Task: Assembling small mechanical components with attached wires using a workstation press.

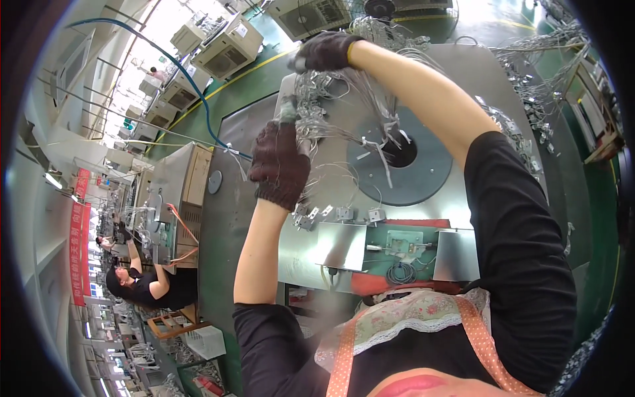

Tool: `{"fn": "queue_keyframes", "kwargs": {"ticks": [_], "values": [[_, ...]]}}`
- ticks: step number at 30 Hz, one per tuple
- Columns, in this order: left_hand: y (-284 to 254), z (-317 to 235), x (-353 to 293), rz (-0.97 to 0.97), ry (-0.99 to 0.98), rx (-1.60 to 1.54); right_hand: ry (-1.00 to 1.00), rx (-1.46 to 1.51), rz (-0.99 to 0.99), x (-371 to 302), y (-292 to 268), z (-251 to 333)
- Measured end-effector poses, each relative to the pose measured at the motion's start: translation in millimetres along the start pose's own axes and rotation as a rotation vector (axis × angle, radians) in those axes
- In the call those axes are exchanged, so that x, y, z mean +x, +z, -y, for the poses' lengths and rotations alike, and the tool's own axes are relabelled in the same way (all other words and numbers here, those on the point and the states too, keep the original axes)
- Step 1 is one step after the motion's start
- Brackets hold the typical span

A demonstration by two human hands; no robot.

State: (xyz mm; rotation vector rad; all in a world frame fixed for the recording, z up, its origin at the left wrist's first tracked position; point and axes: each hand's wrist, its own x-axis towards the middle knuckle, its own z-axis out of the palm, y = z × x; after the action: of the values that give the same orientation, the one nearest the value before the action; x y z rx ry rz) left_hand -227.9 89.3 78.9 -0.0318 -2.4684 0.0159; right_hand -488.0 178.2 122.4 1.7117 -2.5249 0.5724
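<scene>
Both my hands wear dark knitted gloves with greyish fingertips. My left hand is at the left edge of the metal table, one finger stretched out beside a heap of small metal connector parts with grey wires; its other fingers are partly hidden. Beyond it, at the table's far left corner, my right hand is curled over the far end of the same heap. What its fingers hold, if anything, is hidden. Grey wires run from the heap toward tied bundles near the middle of the table.
A grey disc with a dark central hole lies on the metal table. Nearer me are small metal boxes and a green fixture between metal plates. More wired parts line the right edge. At left, another person works at a bench.
</scene>
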Motion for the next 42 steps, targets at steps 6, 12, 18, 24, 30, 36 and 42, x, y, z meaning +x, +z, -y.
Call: {"fn": "queue_keyframes", "kwargs": {"ticks": [6,12,18,24,30,36,42], "values": [[-4,16,35,0.273,0.066,0.264,-0.137,-0.127,-0.108,-12,7,-15],[5,5,67,0.051,0.433,0.510,-0.141,-0.240,-0.068,5,9,-31],[-1,-3,108,0.856,0.098,0.404,-0.092,-0.414,-0.135,6,18,-26],[37,10,98,0.383,0.368,0.623,-0.122,-0.305,-0.081,-2,14,-28],[12,16,96,0.654,0.286,0.348,-0.203,-0.522,-0.071,-21,10,-14],[12,8,65,0.435,0.226,0.304,-0.126,-0.674,-0.023,-42,18,2],[32,3,76,0.507,0.188,0.472,0.001,-0.604,-0.316,-18,72,0]]}}
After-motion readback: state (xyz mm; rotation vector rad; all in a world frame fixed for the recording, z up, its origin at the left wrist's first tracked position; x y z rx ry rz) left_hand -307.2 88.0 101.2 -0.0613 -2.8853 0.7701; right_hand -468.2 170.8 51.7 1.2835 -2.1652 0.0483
